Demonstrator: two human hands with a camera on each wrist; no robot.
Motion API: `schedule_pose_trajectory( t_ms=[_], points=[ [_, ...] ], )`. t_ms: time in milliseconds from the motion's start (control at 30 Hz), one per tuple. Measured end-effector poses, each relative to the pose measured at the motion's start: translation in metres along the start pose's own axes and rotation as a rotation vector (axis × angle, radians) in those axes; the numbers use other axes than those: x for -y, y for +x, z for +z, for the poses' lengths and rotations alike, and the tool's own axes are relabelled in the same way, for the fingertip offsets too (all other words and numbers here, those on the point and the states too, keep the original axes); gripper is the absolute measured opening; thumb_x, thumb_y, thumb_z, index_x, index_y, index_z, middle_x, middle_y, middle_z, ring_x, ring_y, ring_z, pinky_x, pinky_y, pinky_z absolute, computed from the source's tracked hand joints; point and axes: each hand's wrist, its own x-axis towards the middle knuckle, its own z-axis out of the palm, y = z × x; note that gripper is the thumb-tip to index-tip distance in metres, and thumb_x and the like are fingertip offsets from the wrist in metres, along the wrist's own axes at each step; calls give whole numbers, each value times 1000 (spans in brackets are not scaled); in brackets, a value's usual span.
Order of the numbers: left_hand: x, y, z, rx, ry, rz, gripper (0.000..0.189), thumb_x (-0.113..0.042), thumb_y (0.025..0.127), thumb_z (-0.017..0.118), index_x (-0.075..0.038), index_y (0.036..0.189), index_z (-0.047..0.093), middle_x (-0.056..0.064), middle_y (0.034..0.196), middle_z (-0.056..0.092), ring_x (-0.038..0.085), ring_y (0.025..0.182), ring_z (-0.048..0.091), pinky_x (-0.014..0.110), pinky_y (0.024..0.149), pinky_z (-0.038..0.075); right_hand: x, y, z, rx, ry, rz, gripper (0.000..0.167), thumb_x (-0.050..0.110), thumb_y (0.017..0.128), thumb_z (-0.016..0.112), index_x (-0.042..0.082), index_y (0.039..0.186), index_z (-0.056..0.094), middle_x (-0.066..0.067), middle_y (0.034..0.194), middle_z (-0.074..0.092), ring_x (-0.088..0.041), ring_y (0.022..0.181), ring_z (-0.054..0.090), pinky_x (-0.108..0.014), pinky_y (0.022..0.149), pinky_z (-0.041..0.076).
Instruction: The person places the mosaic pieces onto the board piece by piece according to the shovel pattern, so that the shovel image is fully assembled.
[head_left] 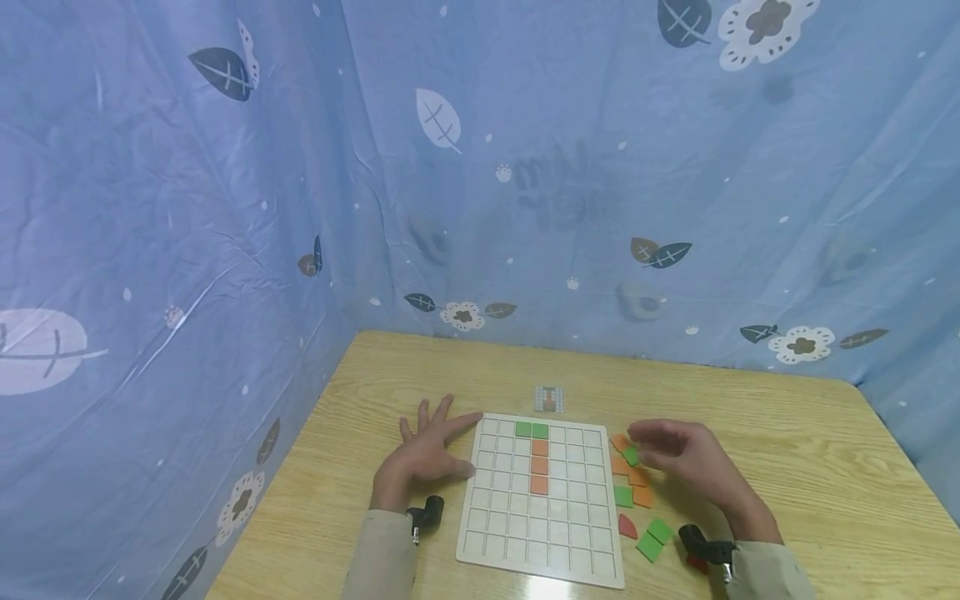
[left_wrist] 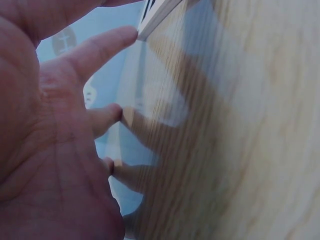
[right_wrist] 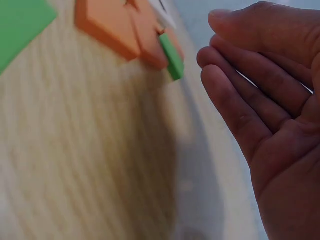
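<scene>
A pale gridded board (head_left: 495, 525) lies on the table. Two green square tiles (head_left: 532, 430) sit side by side in its top row, and a column of orange tiles (head_left: 539, 465) runs down below the right one. With fingers spread, my left hand (head_left: 427, 452) touches the board's left edge with index finger and thumb. My right hand (head_left: 693, 458) hovers with loosely bent fingers beside a heap of orange tiles (head_left: 637, 477). A green tile (right_wrist: 172, 56) lies against that heap, just off the fingertips; nothing shows between thumb and fingers in the right wrist view.
A small patterned card (head_left: 549, 399) lies behind the board. Right of the board are a red curved-edged piece (head_left: 627, 527), a pair of green tiles (head_left: 655, 540) and a red piece (head_left: 697, 563) partly under the right wrist. A blue patterned curtain (head_left: 525, 208) hangs behind the table.
</scene>
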Motion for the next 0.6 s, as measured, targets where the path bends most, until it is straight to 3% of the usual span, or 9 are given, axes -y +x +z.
schedule_pose_trajectory(
  t_ms=[267, 600],
  points=[
    [0, 0, 0, -5, 6, -7, 89, -23, 82, 92, -36, 162, 55, 16, 186, 6, 54, 166, -19, 84, 121, -21, -10, 4, 4, 16, 5, 3, 42, 12, 93, 86, 6, 133, 76, -14, 131, 79, -16, 112, 79, -21, 93, 62],
    [-2, -3, 1, -14, -11, -4, 90, -21, 81, 93, -34, 161, 56, 18, 185, 6, 55, 166, -19, 84, 121, -22, -12, 4, 7, -14, -76, -1, 35, 6, 92, 85, 10, 127, 79, -9, 126, 81, -18, 111, 79, -22, 91, 63]
  ],
)
